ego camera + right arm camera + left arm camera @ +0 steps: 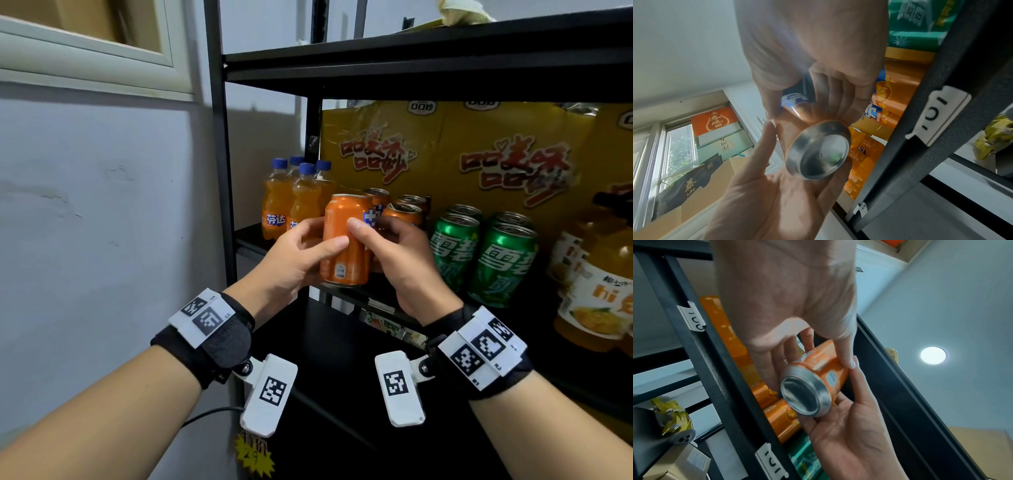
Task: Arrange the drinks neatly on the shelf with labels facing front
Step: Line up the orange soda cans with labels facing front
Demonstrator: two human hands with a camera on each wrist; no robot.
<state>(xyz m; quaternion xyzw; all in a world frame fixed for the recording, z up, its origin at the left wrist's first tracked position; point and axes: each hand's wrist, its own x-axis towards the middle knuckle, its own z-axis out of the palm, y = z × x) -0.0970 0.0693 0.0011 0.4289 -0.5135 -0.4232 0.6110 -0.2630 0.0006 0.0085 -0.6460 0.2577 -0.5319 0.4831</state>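
An orange can (346,240), likely rigid, light and slippery, is pinched mid-body by left hand (294,260) and right hand (397,260) at the shelf (346,301) front edge.

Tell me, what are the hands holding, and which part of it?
Both hands hold one orange soda can by its side wall: left hand grips the left side, right hand the right side. Its bottom is free.
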